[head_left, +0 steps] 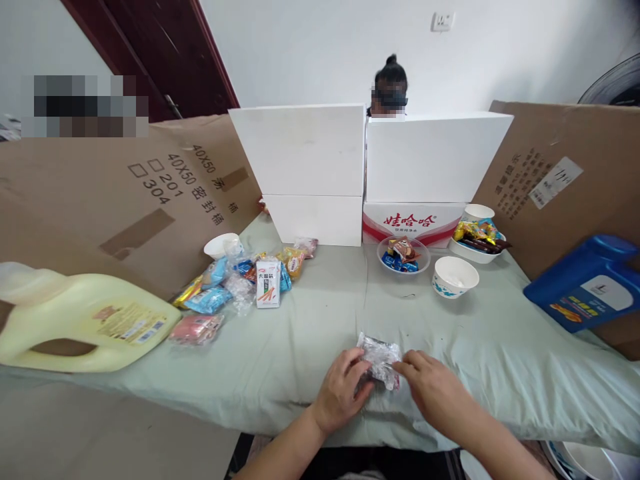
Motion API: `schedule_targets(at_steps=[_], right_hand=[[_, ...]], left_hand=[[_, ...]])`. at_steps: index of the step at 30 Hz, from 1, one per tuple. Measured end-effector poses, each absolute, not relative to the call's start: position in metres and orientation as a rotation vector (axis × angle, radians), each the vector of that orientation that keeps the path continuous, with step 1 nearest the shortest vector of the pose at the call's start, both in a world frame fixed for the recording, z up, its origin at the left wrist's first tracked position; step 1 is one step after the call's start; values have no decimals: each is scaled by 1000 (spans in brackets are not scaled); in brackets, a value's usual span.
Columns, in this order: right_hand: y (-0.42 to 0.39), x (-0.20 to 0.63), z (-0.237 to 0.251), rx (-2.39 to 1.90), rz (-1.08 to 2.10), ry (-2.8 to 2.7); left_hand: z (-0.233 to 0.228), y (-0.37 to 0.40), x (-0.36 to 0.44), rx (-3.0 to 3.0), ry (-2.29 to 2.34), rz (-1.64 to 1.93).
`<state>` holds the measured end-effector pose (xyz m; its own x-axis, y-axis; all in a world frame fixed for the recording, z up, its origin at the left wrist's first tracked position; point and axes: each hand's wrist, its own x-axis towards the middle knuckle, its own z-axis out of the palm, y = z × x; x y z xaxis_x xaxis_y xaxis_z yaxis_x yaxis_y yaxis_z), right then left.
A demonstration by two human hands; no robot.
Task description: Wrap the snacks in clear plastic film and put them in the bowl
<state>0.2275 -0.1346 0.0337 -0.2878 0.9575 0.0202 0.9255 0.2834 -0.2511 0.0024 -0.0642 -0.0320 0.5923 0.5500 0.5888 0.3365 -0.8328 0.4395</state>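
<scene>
Near the front edge of the table, a crinkled clear and silvery snack packet [381,360] lies between my hands. My left hand [344,388] grips its left side with bent fingers. My right hand [434,385] pinches its right edge, fingers closed together. A little pink or red shows at the packet's lower right; its contents cannot be made out. Beyond it stand a white paper bowl [454,279] with a leaf pattern and a clear bowl [404,259] with blue and brown snack packets inside.
A snack pile [240,277] lies on the left, near a pale yellow jug [90,323]. White boxes [313,177] stand across the back, a person [390,87] behind them. Cardboard panels [150,193] flank both sides. On the right are a blue bottle [583,283] and a packet-filled bowl [473,252].
</scene>
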Motion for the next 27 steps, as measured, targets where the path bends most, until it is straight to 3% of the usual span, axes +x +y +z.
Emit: schedule_targets(at_steps=[6, 9, 13, 17, 21, 25, 27], right_hand=[[-154, 324, -1, -2121, 138, -2063], [-155, 307, -5, -1965, -4, -1891], [-143, 237, 11, -1640, 148, -1898], [-123, 226, 7, -1704, 293, -1836], [-128, 266, -6, -1861, 163, -1482], [-150, 265, 9, -1773, -36, -1390], [-155, 246, 23, -1596, 73, -1623]], left_hand=[[-33, -51, 9, 2064, 979, 1002], [-25, -49, 19, 1895, 962, 979], [-14, -49, 25, 1685, 955, 1018], [-9, -29, 4, 1518, 1091, 1140], [-15, -10, -37, 1343, 1273, 1317], [-11, -29, -51, 1583, 1287, 1555], [0, -43, -38, 1970, 974, 1383]])
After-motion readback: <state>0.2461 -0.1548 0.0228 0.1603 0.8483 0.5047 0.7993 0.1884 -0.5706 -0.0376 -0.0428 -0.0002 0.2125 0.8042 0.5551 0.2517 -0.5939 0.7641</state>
